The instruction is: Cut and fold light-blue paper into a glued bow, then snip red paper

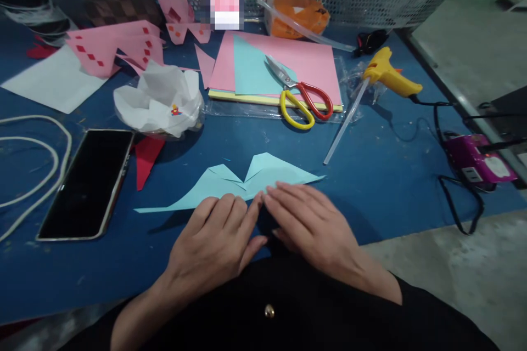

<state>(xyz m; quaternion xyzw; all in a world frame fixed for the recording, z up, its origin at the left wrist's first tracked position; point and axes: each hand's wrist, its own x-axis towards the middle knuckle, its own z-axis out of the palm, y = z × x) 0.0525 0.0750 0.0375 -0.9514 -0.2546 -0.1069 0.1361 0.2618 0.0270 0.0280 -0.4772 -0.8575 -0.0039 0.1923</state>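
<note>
A folded light blue sheet of paper point(272, 169), with two raised peaks and a pointed tip at each side, is in front of me on the blue table. My left hand point(216, 236) has curled fingers closed on its near edge, left of the middle. Close beside it, my right hand point(310, 222) grips the near edge with fingers held together and the thumb below. The fingertips of both hands almost meet at the paper's centre. My hands hide much of the near edge.
Red-and-yellow-handled scissors point(298, 93) lie on stacked coloured paper point(317, 60). Right of them are a yellow glue gun point(391, 74) with a glue stick and a purple power adapter point(480, 158). To the left are a phone point(86, 184), a white cable point(61, 137) and a paper-lined bowl point(158, 98).
</note>
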